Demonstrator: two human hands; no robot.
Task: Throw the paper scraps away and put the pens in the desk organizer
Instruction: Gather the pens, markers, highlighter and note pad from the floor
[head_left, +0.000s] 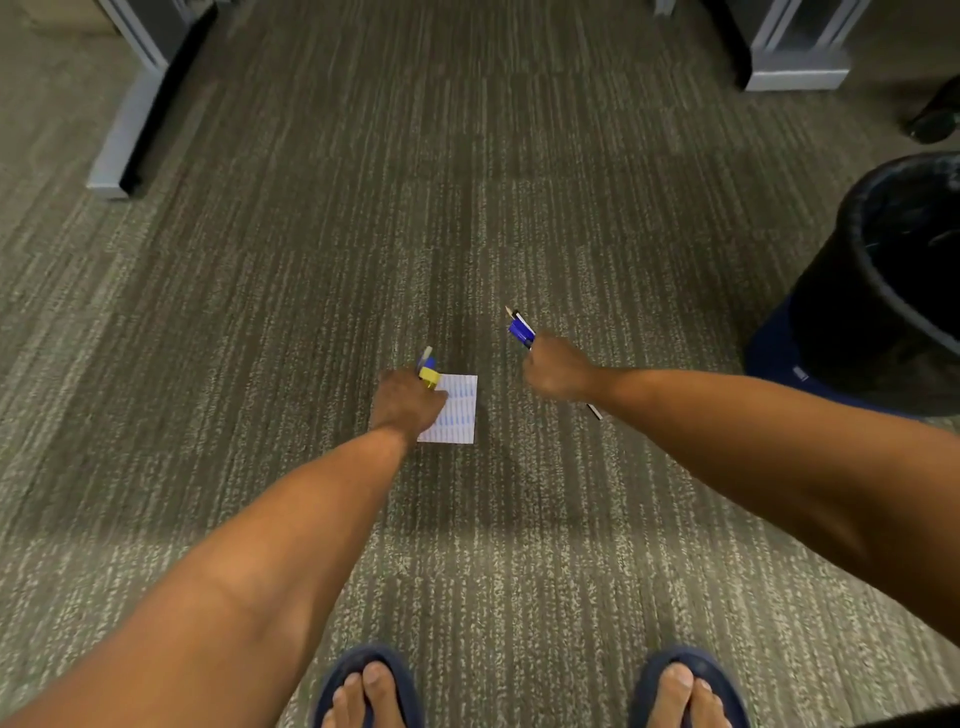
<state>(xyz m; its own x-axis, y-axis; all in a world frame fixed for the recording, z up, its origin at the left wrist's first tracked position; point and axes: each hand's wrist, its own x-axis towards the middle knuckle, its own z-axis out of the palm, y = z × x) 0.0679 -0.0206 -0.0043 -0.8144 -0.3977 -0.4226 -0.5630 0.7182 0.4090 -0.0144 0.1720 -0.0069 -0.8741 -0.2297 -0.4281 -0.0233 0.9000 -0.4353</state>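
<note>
Down on the carpet (311, 260) stands a person, and both arms reach out and down. The left hand (405, 402) is closed in a fist around some pens (427, 366); one has a yellow end and one is blue. That hand sits on the left edge of a paper scrap (454, 413), which is white with blue lines. The marks on the paper are too blurry to read. I cannot tell if the paper lies flat on the carpet or is held up a little by the fingers.

The right hand (556, 371) is closed tight around another bunch of pens (521, 330). Blue and black ends poke out the top, and a thin black-and-white tip sticks out under the wrist. The two hands are apart, with bare carpet between them.

A black trash bin (841, 312) stands at the right side, near the right arm. Two feet in dark blue sandals (363, 670) show at the bottom. Grey desk legs (130, 119) stand far back
</note>
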